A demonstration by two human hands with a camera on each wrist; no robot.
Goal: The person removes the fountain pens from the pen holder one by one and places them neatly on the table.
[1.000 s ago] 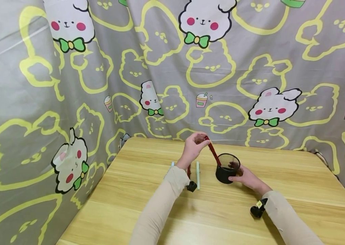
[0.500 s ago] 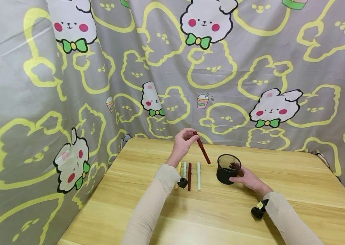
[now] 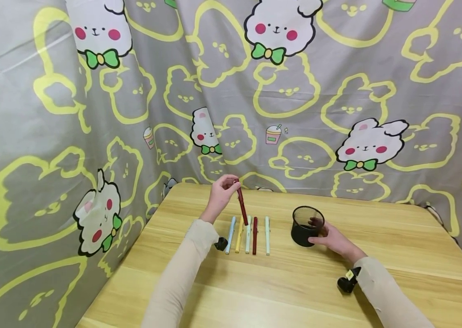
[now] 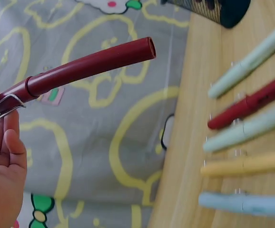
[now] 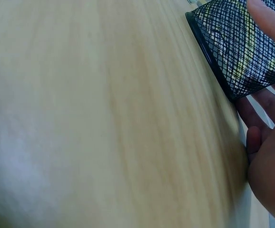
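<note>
My left hand (image 3: 221, 193) pinches a dark red pen (image 3: 242, 206) by its clip end, its other end pointing down above the row of pens. In the left wrist view that pen (image 4: 94, 69) shows a metal clip near the fingertips. Below lie a blue pen (image 3: 230, 235), a yellow pen (image 3: 239, 235), a pale green pen (image 3: 248, 240), a second dark red pen (image 3: 254, 237) and another pale green pen (image 3: 267, 235). My right hand (image 3: 331, 239) holds a round black mesh pen holder (image 3: 302, 234) upright on the table, thumb in front and fingers behind.
The wooden table (image 3: 280, 291) runs back to a grey curtain (image 3: 296, 105) with yellow cartoon outlines and white rabbits. Small black cameras sit at the left wrist (image 3: 221, 244) and the right wrist (image 3: 347, 281).
My left hand has drawn the dark red pen out of the mesh holder and carried it left over the row of pens. My right hand stays on the holder.
</note>
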